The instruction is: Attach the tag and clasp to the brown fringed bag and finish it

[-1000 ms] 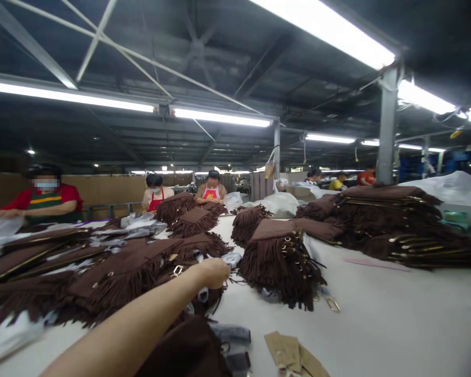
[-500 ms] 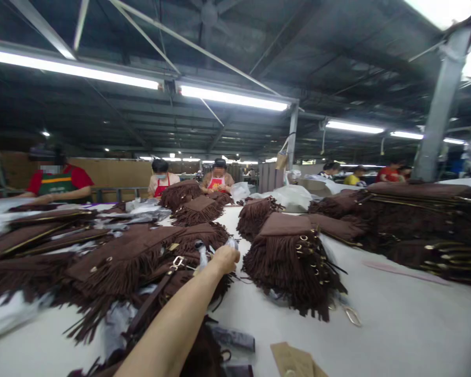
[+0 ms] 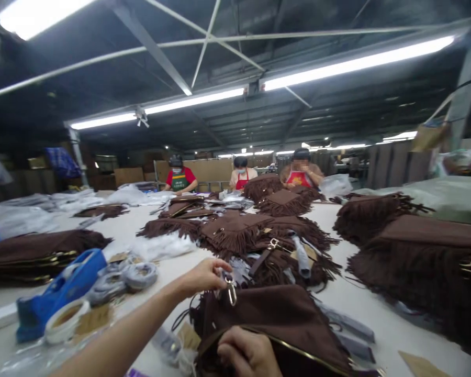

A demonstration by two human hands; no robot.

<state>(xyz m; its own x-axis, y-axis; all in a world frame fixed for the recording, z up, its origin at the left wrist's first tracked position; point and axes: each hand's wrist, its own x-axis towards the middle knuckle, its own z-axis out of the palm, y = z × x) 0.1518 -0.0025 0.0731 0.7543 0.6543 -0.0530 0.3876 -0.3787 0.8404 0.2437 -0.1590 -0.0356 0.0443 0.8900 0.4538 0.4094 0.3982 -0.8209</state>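
A dark brown fringed bag (image 3: 275, 309) lies in front of me, its gold zipper edge facing me. My left hand (image 3: 208, 276) is closed, thumb and fingers pinching a metal snap hook (image 3: 230, 289) above the bag's far left corner. My right hand (image 3: 249, 351) is curled at the zipper edge and grips the bag there; its fingertips are partly hidden. Beyond the bag, a plastic-wrapped roll (image 3: 301, 257) and a strap with a metal buckle (image 3: 273, 242) rest on a pile of brown fringed bags (image 3: 235, 230).
At the left stand a blue tape dispenser (image 3: 63, 293), wrapped coils (image 3: 139, 273) and a stack of brown bags (image 3: 43, 254). More fringed bags (image 3: 424, 262) are piled at the right. Tan cards (image 3: 419, 364) lie near the front. Several people sit across the white table (image 3: 380, 293).
My view has turned left. A hand that reached out over the fringed pile with something clear has drawn back; now both hands are at the nearest bag, the left holding a snap hook.
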